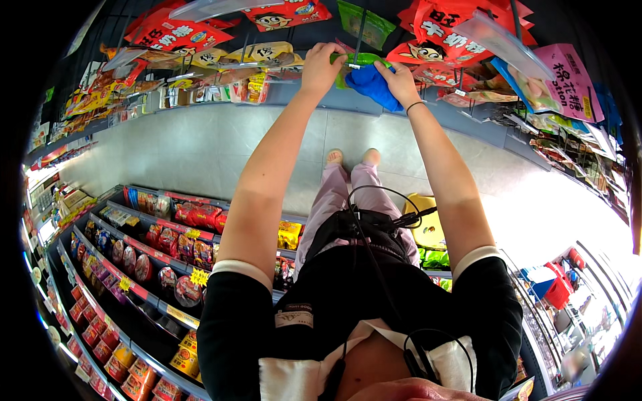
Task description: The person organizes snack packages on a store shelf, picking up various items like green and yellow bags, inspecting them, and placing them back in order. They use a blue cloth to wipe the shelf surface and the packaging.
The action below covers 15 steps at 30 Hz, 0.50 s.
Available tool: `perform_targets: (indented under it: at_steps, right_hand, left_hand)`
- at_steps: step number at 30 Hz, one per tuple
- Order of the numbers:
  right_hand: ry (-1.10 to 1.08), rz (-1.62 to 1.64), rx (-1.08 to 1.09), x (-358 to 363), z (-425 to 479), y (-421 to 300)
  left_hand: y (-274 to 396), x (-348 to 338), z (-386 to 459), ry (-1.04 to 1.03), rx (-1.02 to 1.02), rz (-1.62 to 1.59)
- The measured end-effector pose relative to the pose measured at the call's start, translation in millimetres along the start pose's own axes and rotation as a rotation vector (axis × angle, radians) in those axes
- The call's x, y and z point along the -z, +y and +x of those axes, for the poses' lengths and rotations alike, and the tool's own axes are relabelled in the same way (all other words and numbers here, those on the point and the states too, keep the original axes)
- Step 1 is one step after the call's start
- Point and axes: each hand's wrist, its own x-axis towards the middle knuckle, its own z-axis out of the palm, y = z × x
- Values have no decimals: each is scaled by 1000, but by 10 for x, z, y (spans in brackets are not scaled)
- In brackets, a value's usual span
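A green snack packet (365, 59) hangs at a display hook (360, 35) with a small tag at its front end. My left hand (325, 64) grips the packet's left edge between thumb and fingers. On the other side, my right hand (397, 82) holds a bunched blue cloth (372, 85), its thumb reaching to the packet's right edge. The cloth sags below the packet. Behind them another green packet (366, 25) hangs higher up. Red candy bags (444, 35) are close to the right hand, and yellow bags (266, 52) are left of the left hand.
Hooks with clear plastic tag holders (504, 42) jut out overhead. A pink marshmallow bag (567, 82) hangs at the right. Behind me, a shelf unit (150, 295) carries cup noodles and packets. A yellow stool-like object (421, 220) stands by my legs on the tiled floor (241, 145).
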Motion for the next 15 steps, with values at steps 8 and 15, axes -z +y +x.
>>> perform_targets:
  at_steps: [8,15]
  right_hand:
    - [85,-19,68,-91,160,154]
    - [157,-347,262,-147,511,340]
  left_hand:
    - [10,-121,136,77,-17,55]
    - [25,-136,410,117,-30,91]
